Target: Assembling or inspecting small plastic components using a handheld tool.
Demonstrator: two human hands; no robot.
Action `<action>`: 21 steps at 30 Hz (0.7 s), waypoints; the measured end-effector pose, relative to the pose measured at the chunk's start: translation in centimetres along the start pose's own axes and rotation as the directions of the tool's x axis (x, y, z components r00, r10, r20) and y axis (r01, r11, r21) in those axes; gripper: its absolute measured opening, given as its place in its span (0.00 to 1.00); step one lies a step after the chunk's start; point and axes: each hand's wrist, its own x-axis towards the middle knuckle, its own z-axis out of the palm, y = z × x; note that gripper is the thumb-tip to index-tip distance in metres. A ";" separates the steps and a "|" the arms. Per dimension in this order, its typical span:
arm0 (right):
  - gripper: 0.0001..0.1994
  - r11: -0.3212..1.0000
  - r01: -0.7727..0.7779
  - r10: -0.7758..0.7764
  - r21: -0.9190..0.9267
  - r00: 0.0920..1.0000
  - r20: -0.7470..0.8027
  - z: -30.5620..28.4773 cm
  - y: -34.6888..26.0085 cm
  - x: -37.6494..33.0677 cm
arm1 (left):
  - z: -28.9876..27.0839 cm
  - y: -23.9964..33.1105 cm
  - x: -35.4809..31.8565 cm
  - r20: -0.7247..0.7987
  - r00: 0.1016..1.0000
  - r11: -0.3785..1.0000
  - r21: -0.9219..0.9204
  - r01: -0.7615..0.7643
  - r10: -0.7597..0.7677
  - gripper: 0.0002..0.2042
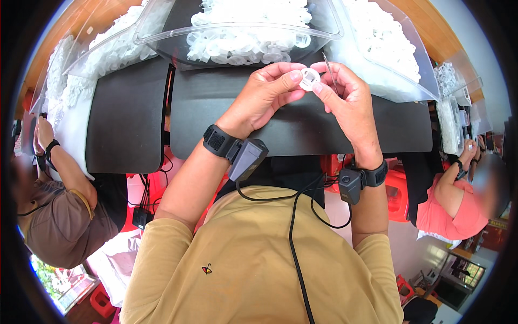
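Between both hands, above the far half of the dark table, is a small white round plastic part [309, 79] with an opening in its middle. My left hand [264, 92] pinches its left edge between thumb and fingers. My right hand [348, 97] has its thumb against the right edge. A thin metal tool [329, 70], perhaps tweezers or a small blade, is also held in the right fingers, its tip pointing up and away. Its lower end is hidden by the hand.
A clear plastic bin [237, 31] heaped with white plastic parts stands beyond my hands. More such bins [426, 86] flank it on both sides. The dark tabletop [216, 108] lies under my hands. Cables run from my wrist devices. One person sits at each side.
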 end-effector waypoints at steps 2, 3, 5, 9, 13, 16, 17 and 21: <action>0.10 0.999 0.018 -0.018 -0.032 1.000 -0.005 0.1 -0.1 0.1 | 0.1 0.1 -0.1 0.021 1.000 1.000 0.005 -0.001 0.001 0.11; 0.10 0.998 0.032 -0.033 -0.059 0.999 -0.013 0.1 -0.2 0.1 | 0.2 0.2 -0.2 0.021 1.000 1.000 0.005 0.000 0.000 0.11; 0.09 0.995 0.045 -0.047 -0.087 0.999 -0.023 0.4 -0.2 0.2 | 0.4 0.3 -0.3 0.035 0.999 0.997 0.077 -0.019 0.016 0.12; 0.07 0.999 0.014 -0.017 -0.043 0.997 -0.072 0.7 -0.1 0.1 | 0.7 0.4 -0.5 0.027 0.999 0.990 0.140 -0.025 0.022 0.12; 0.08 0.993 -0.048 0.059 0.105 0.993 -0.104 0.8 0.0 0.1 | 0.5 0.0 -0.4 0.093 0.991 0.956 0.268 -0.119 0.097 0.12; 0.07 0.989 -0.055 0.069 0.135 0.993 -0.097 1.0 0.2 0.0 | 0.5 0.0 -0.3 0.082 0.990 0.960 0.247 -0.132 0.115 0.13; 0.07 0.989 -0.056 0.069 0.134 0.993 -0.097 0.9 0.4 0.0 | 0.6 0.1 -0.3 0.059 0.993 0.975 0.194 -0.112 0.103 0.13; 0.06 0.986 -0.075 0.083 0.149 0.996 -0.045 0.6 0.8 -0.1 | 0.8 0.2 -0.4 0.025 0.995 0.984 0.148 -0.096 0.094 0.13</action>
